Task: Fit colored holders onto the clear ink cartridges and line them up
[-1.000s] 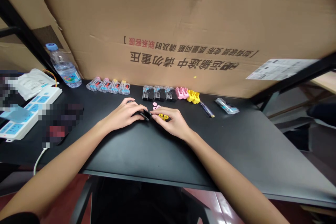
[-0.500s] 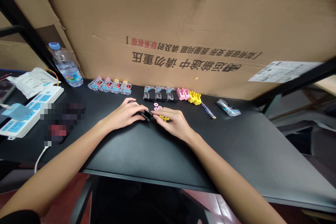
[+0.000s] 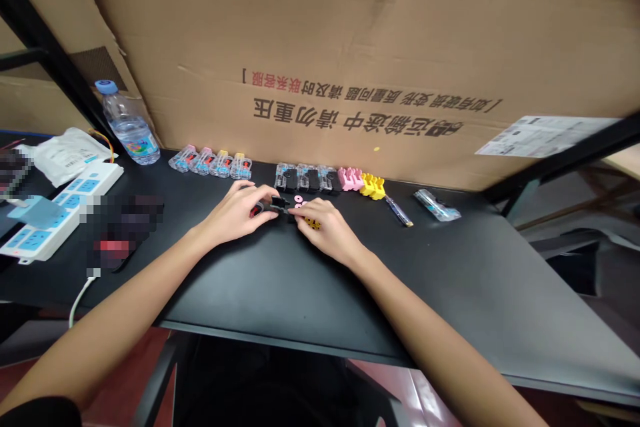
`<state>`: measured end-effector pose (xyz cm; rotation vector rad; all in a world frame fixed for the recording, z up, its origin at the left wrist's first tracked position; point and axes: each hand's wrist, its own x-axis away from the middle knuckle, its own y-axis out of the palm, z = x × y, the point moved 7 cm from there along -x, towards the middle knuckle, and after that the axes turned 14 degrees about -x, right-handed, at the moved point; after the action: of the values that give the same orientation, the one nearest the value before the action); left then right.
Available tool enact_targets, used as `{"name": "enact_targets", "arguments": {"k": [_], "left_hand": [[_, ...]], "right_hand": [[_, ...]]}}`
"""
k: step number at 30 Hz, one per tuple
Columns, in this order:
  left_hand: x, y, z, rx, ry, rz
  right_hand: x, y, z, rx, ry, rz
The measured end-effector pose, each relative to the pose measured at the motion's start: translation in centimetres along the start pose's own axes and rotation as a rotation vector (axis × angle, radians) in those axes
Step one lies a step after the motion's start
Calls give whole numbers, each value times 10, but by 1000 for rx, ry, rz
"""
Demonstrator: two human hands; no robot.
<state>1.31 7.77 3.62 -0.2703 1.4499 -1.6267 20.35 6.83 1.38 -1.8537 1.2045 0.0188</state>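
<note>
My left hand (image 3: 239, 213) holds a small black plastic part (image 3: 279, 203) between thumb and fingers, above the table. A clear piece with a bit of red (image 3: 256, 210) shows in the same grip. The fingertips of my right hand (image 3: 330, 227) are pinched at the part's right end; whether they hold a separate small piece is too small to tell. Just behind lie small pink rings (image 3: 299, 200). Small yellow pieces (image 3: 313, 223) are partly hidden by my right hand. Several clear-and-black plastic devices (image 3: 307, 178) stand in a row beyond my hands.
Clear devices with pink and yellow tips (image 3: 220, 163) line the back left. Pink parts (image 3: 351, 179), yellow parts (image 3: 373, 186), a screwdriver-like tool (image 3: 399, 211) and a clear packet (image 3: 436, 205) lie rightward. A water bottle (image 3: 131, 127) and power strip (image 3: 65, 213) stand left; cardboard (image 3: 320, 33) walls the back.
The black part has been tilted in my fingers, so more of it and the red bit show. My hands have shifted only slightly.
</note>
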Motion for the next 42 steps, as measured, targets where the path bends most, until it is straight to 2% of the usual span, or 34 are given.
{"name": "enact_targets", "arguments": {"k": [3,5,9,13,16,25,30,33,35,37,42], "left_hand": [[-1,-11,-4,35,-107,98],[-1,-15,-6,97,-159,129],[-1,-8,-8,350,-241,93],[0,0,-7,478,-260,35],[-2,-2,-3,431,-190,19],[0,-8,6,64,-20,59],[1,-5,9,17,13,36],[2,-11,12,71,44,113],[3,-18,10,130,19,219],[3,-23,5,94,-44,263],[0,-41,-11,-284,-242,184]], "right_hand": [[-4,7,0,72,-5,-55],[-6,5,-2,67,5,-13],[-6,-4,-4,-95,95,134],[-4,-3,-1,-309,169,185],[-3,-6,1,-363,175,220],[-1,-20,-18,-300,9,250],[0,-21,-24,-285,-29,267],[1,-23,-23,-299,-48,297],[2,-24,-19,-304,-39,323],[4,-23,-14,-328,-17,335],[7,-17,-4,-450,68,335]]}}
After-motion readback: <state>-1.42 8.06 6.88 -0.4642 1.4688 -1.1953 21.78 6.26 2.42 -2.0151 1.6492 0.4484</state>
